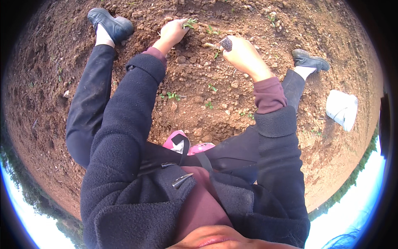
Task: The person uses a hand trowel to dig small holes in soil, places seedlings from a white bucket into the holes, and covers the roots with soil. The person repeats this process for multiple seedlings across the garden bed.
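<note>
My left hand (pixel 174 32) is closed around a small tuft of green weeds (pixel 189 23), whose leaves stick out past the thumb. It is low over the crumbly brown soil (pixel 192 73). My right hand (pixel 244 56) grips a small hand tool by a dark, speckled handle (pixel 226 44). The rest of the tool is mostly hidden by the fist, so its kind is unclear. Just left of that fist, a pale stalk or stick (pixel 212 46) lies by a few green leaves. More low weeds (pixel 210 30) grow between the two hands.
A white plastic bucket (pixel 342 109) stands on the right. My outstretched legs end in dark shoes (pixel 110 25), one on each side. Small seedlings (pixel 173 96) dot the stony ground nearer me. A pink item with black straps (pixel 178 141) lies between my thighs.
</note>
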Motion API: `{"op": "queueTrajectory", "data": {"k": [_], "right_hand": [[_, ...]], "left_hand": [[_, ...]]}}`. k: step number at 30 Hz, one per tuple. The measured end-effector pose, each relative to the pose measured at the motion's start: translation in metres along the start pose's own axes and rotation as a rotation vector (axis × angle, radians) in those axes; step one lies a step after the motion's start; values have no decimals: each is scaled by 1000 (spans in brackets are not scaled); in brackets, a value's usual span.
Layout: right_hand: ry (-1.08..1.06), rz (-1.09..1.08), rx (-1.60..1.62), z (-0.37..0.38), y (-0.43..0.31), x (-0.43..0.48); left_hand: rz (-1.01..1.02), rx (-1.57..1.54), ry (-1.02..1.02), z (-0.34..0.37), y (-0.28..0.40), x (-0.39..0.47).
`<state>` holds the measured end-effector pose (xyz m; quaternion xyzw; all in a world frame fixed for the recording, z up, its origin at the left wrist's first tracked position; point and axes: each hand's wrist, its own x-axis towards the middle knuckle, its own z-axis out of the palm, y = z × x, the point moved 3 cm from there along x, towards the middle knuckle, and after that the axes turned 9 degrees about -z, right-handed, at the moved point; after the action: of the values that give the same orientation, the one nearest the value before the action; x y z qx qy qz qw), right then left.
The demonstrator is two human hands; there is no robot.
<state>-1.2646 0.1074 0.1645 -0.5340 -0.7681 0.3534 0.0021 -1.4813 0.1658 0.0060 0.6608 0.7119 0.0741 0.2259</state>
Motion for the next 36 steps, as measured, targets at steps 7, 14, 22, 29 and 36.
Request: {"op": "queueTrajectory", "data": {"k": [7,14,22,29,36], "right_hand": [[-20,-96,-94,24,-19,28],[28,-112,-90,52,-15,40],[98,-174,9,93,48,6],[291,-235,78,120,82,-12],[353,-185,258,130,87,-18]], "left_hand": [[2,-61,35,4,-8,3],[-11,-109,1,3,-10,5],[-7,-152,11,-8,-6,-2],[-28,-217,9,-12,-13,1],[-69,-251,-9,-21,-12,-2]]}}
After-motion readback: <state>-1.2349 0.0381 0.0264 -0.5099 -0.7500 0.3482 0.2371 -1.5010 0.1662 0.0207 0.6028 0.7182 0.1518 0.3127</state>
